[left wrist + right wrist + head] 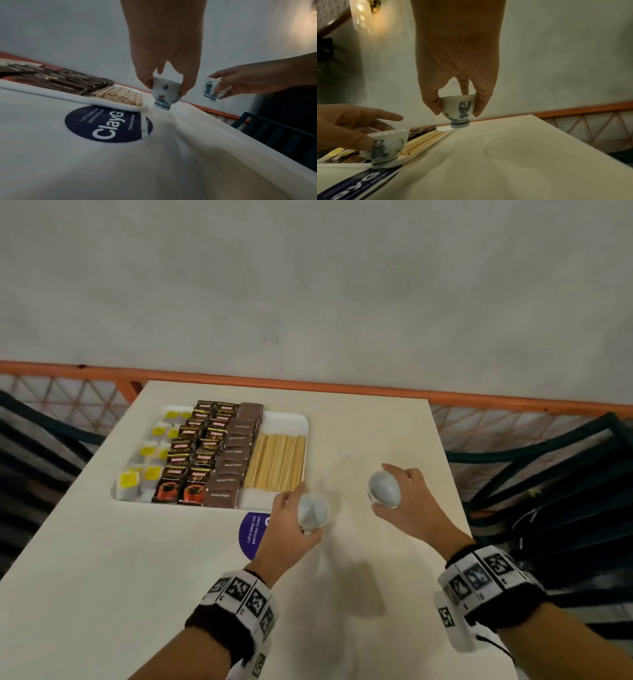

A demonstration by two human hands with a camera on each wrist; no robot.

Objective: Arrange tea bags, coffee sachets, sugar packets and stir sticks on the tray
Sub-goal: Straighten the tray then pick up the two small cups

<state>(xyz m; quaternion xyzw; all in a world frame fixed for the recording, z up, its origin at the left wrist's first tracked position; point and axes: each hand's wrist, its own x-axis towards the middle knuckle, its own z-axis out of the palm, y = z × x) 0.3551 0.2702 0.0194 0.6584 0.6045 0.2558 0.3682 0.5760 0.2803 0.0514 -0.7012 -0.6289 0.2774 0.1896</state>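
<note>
A white tray [291, 419] sits on the table's far left. It holds rows of tea bags [144, 474] with yellow tags, black coffee sachets [195, 460], brown sugar packets [233, 460] and wooden stir sticks [277, 460]. My left hand [310, 511] grips a small painted white cup [164, 97] from above, just off the tray's near right corner and slightly tilted over the table. My right hand [390, 487] holds a second painted cup [458, 109] by its rim, lifted above the table to the right of the tray.
A round dark blue sticker [108, 124] lies on the cream table [137, 577] in front of the tray. Beyond the table's far edge runs an orange rail [342, 386] with mesh. Dark slatted chairs [548, 508] stand to the right and left.
</note>
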